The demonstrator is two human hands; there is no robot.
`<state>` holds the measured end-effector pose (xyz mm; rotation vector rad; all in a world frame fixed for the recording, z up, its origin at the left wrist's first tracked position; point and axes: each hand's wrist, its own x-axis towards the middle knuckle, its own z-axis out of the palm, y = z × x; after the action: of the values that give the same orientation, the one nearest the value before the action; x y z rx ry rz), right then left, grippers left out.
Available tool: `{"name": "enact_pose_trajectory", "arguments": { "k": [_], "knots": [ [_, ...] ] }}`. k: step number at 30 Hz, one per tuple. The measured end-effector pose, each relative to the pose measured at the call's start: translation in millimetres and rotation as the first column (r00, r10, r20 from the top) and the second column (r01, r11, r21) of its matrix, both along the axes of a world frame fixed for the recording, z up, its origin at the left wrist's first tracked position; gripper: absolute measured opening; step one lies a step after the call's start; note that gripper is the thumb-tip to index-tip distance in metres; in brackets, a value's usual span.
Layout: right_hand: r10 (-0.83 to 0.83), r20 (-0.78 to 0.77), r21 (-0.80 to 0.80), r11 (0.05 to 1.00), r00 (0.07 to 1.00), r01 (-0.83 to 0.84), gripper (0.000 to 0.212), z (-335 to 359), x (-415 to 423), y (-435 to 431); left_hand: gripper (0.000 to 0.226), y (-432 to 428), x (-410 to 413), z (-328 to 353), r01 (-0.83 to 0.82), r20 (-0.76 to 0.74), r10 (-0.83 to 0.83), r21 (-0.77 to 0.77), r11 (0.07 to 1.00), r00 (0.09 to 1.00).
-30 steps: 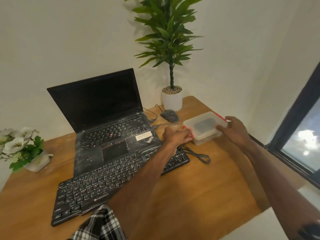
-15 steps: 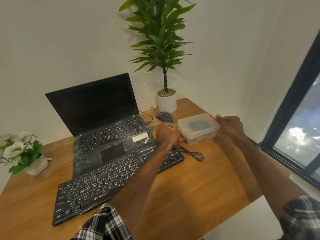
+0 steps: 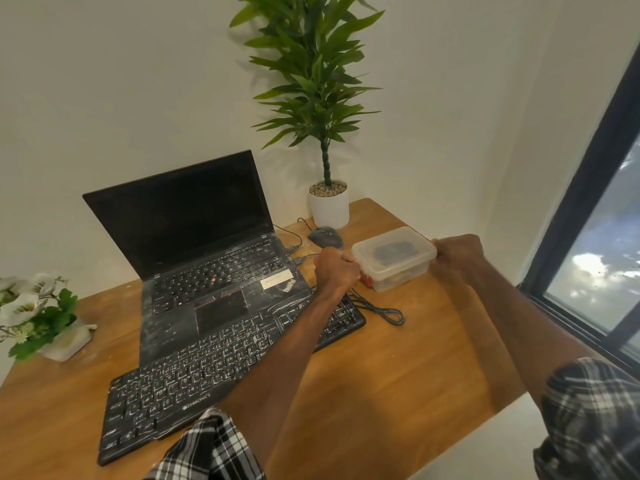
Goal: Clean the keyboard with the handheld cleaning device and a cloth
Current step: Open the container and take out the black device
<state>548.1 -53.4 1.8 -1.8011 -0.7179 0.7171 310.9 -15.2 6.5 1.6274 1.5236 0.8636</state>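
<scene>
Container (image 3: 398, 271) contents indistinct; keyboard (image 3: 194, 386) partly behind L arm (image 3: 277, 358).

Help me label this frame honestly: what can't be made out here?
Head view only.
Inside the plastic box: cloudy lid shows only a dark shape.
Box clips: left hand and right hand cover both ends.
Parts of keyboard: under left arm and laptop.
Any cleaning cloth: none identifiable.
</scene>
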Motion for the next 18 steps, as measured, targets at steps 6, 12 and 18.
{"name": "enact_pose_trajectory", "arguments": {
  "k": [6,12,18],
  "knots": [
    [0.041,0.406,0.071,0.995,0.913,-0.076,0.052,-1.7,-0.9,-2.9,0.014,-1.5,0.0,5.5,-0.005,-0.011,0.005,-0.038,0.999,1.0],
    [0.186,0.491,-0.022,0.979,0.851,-0.202,0.017,16.2,-5.5,-13.4,0.036,-7.9,1.7,12.6,-0.058,0.025,0.058,-0.002,0.998,0.998],
    [0.15,0.278,0.077,0.981,0.949,-0.178,0.007,25.2,1.0,-35.7,0.03,-18.9,-2.4,27.9,-0.017,0.194,0.019,-0.012,1.0,0.981]
  ]
}}
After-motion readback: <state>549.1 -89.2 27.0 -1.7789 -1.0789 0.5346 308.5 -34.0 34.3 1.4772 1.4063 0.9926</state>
